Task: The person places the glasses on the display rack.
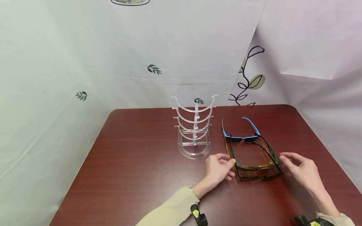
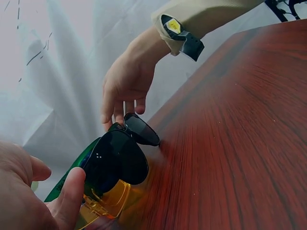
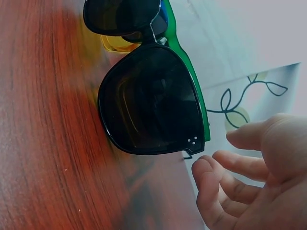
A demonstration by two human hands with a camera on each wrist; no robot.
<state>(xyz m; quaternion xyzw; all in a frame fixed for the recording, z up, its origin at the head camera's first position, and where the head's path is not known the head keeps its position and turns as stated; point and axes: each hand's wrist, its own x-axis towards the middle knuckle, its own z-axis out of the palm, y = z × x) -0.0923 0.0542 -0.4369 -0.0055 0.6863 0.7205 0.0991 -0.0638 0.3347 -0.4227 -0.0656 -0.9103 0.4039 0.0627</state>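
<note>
Fingers (image 3: 208, 189) flank the overlapping glasses (image 3: 151, 103) from both sides.

rack (image 1: 196, 116) – clear glossy plastic | table (image 1: 135, 163) – smooth, wood-grained | black sunglasses (image 3: 151, 100): glossy plastic | backdrop (image 1: 118, 56): matt, perhaps cloth

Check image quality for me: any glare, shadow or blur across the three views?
Head: a soft pale glare on the dark red wood-grained table, with a faint shadow near the right hand; left wrist: the table's far surface looks hazy; right wrist: the black-and-green sunglasses with rounded dark lenses look fairly crisp, the table's grain blurred in patches.
</note>
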